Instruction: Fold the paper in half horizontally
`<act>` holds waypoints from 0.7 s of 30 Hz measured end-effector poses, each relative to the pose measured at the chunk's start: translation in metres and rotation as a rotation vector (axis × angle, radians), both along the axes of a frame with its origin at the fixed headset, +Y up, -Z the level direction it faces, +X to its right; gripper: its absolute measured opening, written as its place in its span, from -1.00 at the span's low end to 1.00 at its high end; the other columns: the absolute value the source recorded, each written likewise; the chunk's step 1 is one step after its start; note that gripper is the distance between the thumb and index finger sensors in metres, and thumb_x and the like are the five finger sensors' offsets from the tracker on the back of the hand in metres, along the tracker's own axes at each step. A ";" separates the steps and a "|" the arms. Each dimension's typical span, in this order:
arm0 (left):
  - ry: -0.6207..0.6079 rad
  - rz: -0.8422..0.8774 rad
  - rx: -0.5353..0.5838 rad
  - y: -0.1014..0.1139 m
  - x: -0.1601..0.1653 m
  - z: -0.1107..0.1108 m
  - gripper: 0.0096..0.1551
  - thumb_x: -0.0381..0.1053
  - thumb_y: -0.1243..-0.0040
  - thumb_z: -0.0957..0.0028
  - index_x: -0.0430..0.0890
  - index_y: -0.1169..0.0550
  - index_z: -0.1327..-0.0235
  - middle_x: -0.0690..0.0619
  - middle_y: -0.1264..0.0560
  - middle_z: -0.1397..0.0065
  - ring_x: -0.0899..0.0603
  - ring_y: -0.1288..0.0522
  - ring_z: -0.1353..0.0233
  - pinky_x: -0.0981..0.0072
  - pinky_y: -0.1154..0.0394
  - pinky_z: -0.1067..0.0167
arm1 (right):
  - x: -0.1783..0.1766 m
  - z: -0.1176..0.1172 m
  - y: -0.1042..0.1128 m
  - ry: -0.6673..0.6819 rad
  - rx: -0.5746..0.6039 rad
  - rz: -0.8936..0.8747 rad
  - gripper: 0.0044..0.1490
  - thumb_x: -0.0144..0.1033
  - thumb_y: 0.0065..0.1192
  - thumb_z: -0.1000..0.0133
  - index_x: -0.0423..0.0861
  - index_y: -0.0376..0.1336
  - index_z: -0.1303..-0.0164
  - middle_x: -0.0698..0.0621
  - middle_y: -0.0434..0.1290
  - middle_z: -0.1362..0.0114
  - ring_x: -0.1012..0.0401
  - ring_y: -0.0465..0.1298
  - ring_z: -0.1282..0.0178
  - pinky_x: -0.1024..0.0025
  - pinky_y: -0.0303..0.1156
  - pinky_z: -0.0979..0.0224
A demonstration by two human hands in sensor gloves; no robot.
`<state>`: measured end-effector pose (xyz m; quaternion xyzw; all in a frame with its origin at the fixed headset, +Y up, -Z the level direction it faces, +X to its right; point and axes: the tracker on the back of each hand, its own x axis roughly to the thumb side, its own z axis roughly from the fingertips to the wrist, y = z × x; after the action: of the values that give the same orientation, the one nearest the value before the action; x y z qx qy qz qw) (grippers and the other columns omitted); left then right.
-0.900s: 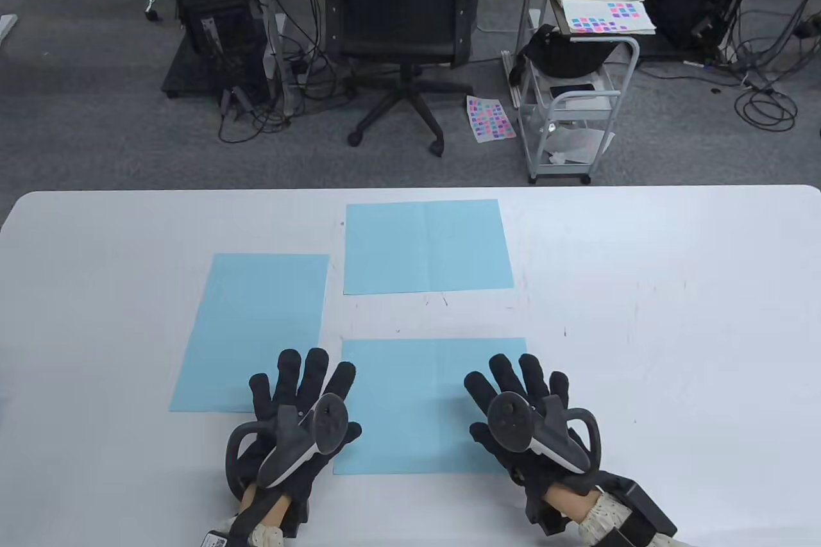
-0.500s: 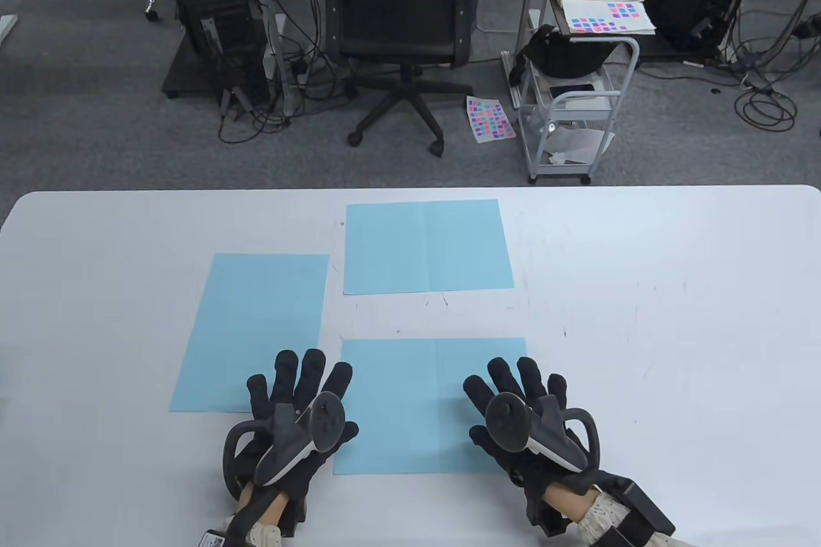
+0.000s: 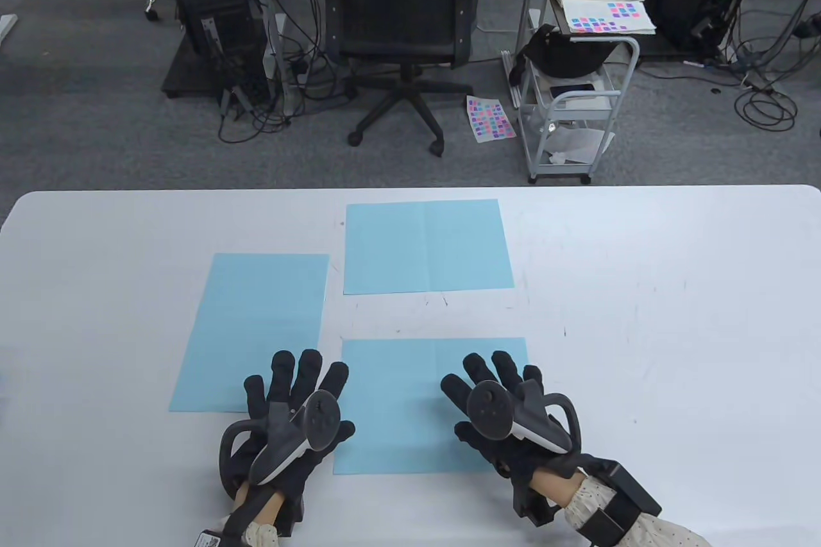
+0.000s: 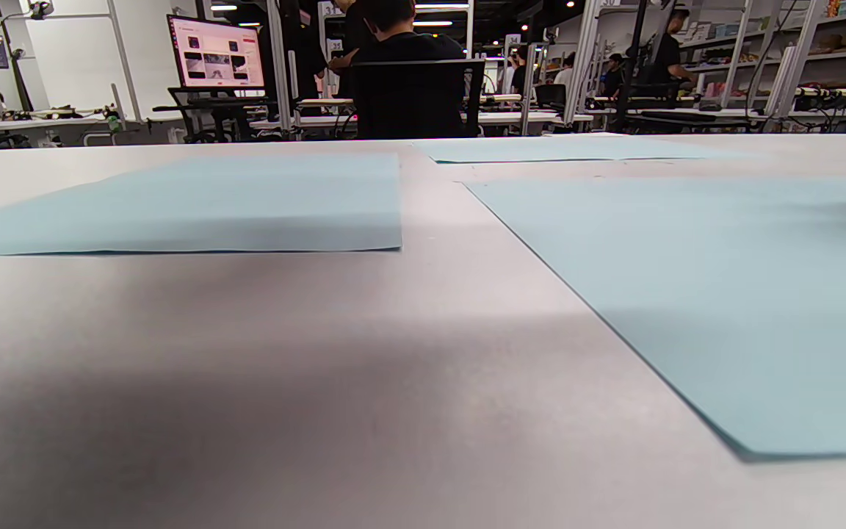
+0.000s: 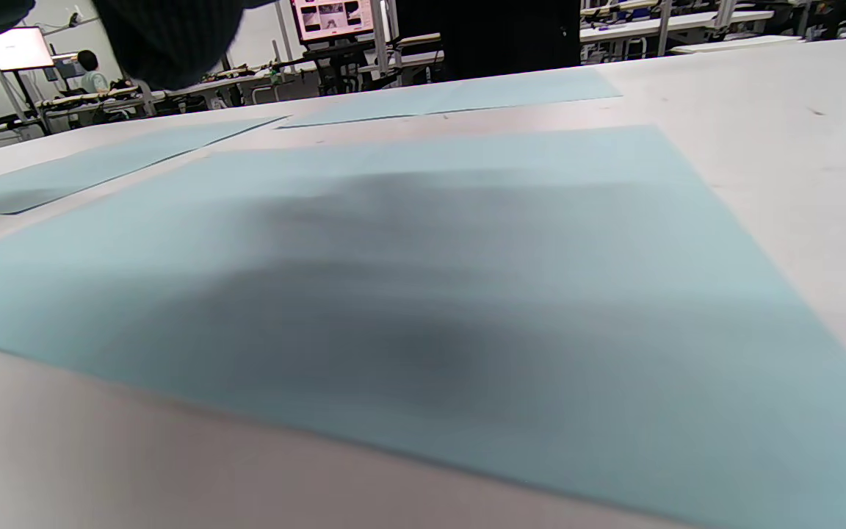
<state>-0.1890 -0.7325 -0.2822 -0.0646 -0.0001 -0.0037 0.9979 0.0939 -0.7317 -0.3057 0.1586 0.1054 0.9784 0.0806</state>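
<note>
Three light blue paper sheets lie flat on the white table. The near sheet lies between my hands, with a faint crease down its middle; it also shows in the left wrist view and the right wrist view. My left hand is spread open, palm down, by the sheet's left edge, its fingers over the corner of the left sheet. My right hand is spread open over the near sheet's right part. Neither hand holds anything.
A third blue sheet lies further back at the table's middle. Beyond the far table edge stand an office chair and a white cart on the carpet. The table's right half is bare white surface.
My right hand has moved left, further over the near sheet. My left hand has shifted slightly left. The papers have not moved.
</note>
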 end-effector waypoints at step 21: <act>0.016 0.025 -0.028 -0.001 -0.010 -0.004 0.01 0.49 0.06 0.34 0.56 0.11 -0.44 0.30 0.20 -0.76 -0.14 0.24 -0.79 -0.34 0.13 -0.70 | -0.050 -0.075 -0.036 0.242 -0.184 0.173 -0.20 -0.62 0.26 -0.05 0.32 0.12 -0.37 0.31 -0.12 -0.68 0.06 -0.29 -0.70 -0.27 -0.35 -0.61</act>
<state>-0.1991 -0.7338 -0.2860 -0.0785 0.0070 0.0094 0.9968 0.0439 -0.7680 -0.3811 0.2575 0.2167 0.9416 -0.0032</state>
